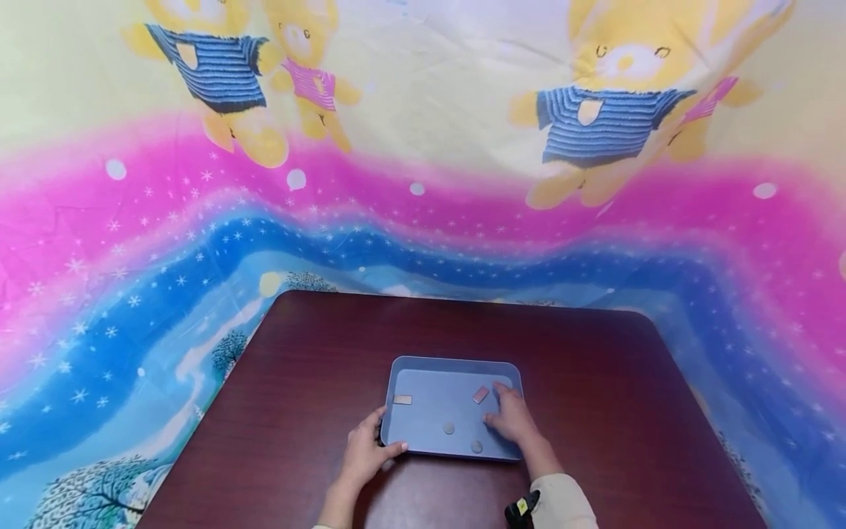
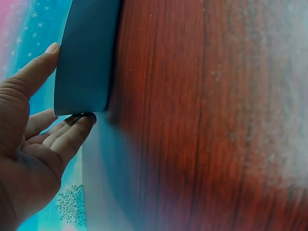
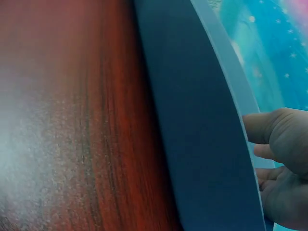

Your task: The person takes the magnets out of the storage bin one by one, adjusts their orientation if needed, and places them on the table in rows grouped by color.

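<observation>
A shallow blue-grey tray (image 1: 423,446) lies on a dark red-brown table. My left hand (image 1: 363,450) grips its near left corner, thumb at the front rim and fingers along the left side; in the left wrist view, thumb and fingers stand either side of the tray's corner (image 2: 86,62). My right hand (image 1: 514,417) reaches over the right part of the tray, thumb and fingers spread apart. Close to its fingertips lies a small pink rectangular block (image 1: 480,395). A beige rectangular piece (image 1: 402,400) lies by the left wall. Two grey round pieces (image 1: 449,427) lie toward the front.
The wooden table (image 1: 317,353) extends around the tray on all sides. Behind it hangs a cloth (image 1: 423,220) printed with bears and snowflakes. A black strap device (image 1: 522,508) sits by the right sleeve.
</observation>
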Motion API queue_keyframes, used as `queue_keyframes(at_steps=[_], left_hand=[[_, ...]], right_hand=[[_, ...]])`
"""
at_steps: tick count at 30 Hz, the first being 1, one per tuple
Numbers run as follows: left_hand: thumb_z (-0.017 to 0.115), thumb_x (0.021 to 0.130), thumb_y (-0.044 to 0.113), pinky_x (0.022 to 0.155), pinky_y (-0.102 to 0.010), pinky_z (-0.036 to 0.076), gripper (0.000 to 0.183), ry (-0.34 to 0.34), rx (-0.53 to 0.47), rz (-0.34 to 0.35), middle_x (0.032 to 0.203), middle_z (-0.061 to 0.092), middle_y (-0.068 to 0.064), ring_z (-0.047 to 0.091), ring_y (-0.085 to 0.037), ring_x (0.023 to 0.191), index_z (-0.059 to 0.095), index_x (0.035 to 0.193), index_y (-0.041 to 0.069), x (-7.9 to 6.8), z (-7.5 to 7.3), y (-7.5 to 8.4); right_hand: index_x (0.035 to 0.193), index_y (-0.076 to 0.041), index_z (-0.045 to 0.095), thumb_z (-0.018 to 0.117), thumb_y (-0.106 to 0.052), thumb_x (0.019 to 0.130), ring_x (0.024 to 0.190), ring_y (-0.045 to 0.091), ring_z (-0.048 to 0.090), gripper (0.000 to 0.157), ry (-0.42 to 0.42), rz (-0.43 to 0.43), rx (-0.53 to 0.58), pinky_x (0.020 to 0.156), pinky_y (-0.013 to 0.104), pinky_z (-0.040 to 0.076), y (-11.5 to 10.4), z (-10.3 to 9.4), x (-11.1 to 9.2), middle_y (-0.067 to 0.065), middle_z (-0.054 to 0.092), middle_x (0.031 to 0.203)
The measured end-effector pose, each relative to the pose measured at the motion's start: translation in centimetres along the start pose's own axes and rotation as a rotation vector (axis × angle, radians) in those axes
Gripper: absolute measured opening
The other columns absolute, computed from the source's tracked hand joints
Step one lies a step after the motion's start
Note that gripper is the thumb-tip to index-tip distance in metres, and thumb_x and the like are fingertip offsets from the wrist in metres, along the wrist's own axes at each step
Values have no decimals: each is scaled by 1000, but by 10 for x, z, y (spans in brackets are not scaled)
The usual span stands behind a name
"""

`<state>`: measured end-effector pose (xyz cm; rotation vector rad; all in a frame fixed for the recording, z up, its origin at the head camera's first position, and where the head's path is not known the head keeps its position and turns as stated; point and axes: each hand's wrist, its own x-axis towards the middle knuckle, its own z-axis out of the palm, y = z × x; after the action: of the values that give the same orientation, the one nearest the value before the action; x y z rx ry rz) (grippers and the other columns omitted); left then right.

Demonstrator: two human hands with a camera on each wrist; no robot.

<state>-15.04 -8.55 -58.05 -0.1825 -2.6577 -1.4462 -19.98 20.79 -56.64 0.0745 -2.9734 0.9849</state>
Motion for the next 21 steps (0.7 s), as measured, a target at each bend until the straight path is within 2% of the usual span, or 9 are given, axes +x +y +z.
queue_keyframes(at_steps=[4, 11, 16, 21], left_hand=[[88, 60, 21, 72, -38, 52, 81, -17, -12, -12, 105, 62, -25, 64, -32, 87, 50, 126, -8, 2, -1, -1], [88, 59, 15, 71, -32, 53, 81, -54, -116, -94, 107, 61, -23, 63, -31, 91, 51, 128, -5, 5, -4, -3], [88, 60, 13, 70, -33, 53, 79, -56, -135, -101, 107, 61, -23, 64, -32, 90, 51, 128, -5, 5, -5, -2], [88, 60, 13, 70, -33, 53, 80, -64, -141, -104, 108, 61, -24, 63, -33, 91, 50, 128, -6, 5, -6, -2]], right_hand=[[126, 11, 48, 75, -4, 70, 110, 42, 47, 64, 3, 7, -27, 90, 49, 40, 1, 3, 2, 31, 48, 119], [119, 8, 56, 74, -2, 68, 96, 35, 52, 55, 29, 14, -37, 83, 47, 44, 4, 11, 3, 25, 53, 106], [117, 10, 56, 73, -3, 69, 101, 39, 50, 53, 67, 29, -53, 88, 47, 42, 6, 14, 4, 27, 54, 107], [113, 10, 60, 72, -4, 70, 102, 37, 49, 47, 78, 5, -66, 89, 46, 41, 5, 16, 7, 25, 55, 105]])
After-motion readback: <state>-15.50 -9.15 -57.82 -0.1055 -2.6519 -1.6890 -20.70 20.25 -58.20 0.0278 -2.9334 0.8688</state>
